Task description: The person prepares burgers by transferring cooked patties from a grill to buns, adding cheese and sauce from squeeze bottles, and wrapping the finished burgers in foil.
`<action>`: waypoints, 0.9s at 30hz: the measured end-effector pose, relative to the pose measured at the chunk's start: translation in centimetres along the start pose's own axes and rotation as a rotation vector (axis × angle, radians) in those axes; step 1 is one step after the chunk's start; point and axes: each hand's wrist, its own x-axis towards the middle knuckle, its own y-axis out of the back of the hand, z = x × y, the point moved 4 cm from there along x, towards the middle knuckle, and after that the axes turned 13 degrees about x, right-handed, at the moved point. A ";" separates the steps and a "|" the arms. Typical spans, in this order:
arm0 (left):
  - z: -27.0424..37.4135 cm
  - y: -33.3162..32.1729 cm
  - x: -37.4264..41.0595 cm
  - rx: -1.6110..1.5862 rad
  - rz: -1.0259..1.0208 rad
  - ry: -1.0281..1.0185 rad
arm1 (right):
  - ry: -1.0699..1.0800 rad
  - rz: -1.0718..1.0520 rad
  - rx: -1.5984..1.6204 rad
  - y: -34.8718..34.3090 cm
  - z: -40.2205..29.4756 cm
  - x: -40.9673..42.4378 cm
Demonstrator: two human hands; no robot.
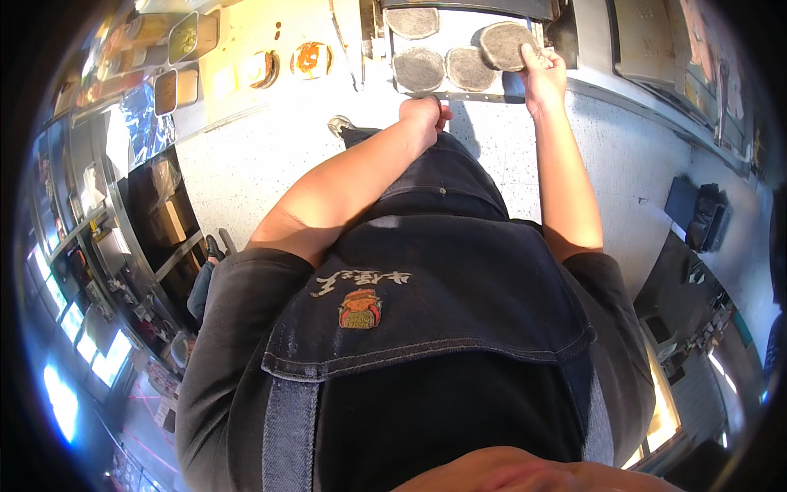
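My right hand pinches a dark grey round disc by its right edge, thumb on top. I cannot tell whether it is a bun half or a patty. It is held over a pulled-out metal tray, partly covering a similar disc. Two more discs lie at the tray's left side. My left hand is curled round the tray's front edge, its fingers partly hidden.
Left of the tray, a sunlit counter holds an open-faced burger with orange sauce, another burger and tongs. Metal food containers stand farther left. Another person's leg shows beside the shelving.
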 end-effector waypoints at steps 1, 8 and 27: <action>-0.3 0.1 -0.2 0.006 -0.012 -0.001 | -0.022 -0.061 0.001 -0.8 -0.1 -0.9; -0.3 0.2 -0.5 -0.003 0.015 -0.072 | -0.025 -0.443 -0.837 -8.6 3.6 -4.3; -1.3 0.5 0.3 0.034 -0.050 -0.067 | -0.335 -0.030 -0.584 -10.4 4.5 3.0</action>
